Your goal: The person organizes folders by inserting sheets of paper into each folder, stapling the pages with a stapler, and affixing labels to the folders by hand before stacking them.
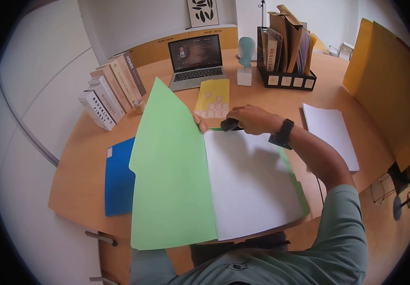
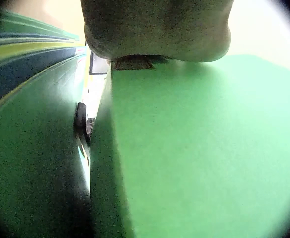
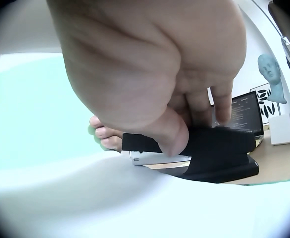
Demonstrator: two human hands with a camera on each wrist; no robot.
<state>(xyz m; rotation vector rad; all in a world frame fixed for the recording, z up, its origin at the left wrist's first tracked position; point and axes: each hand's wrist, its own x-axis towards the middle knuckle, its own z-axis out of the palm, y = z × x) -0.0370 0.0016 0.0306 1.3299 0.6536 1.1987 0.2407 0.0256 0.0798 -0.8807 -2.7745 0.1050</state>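
Note:
A green folder lies spread at the table's front, its left cover lifted and a white paper sheet on its right side. My left hand grips the folder near the top of the fold, fingertips showing past the cover's edge and the rest hidden behind it. In the left wrist view, the heel of that hand is above the green cover. With thumb and fingers, my right hand holds a black stapler at the paper's top edge. The left fingertips show just beside the stapler.
A blue folder is partly under the green one. White paper lies at right. Behind are a yellow envelope, laptop, bust, black file rack and upright books. A yellow panel rises at right.

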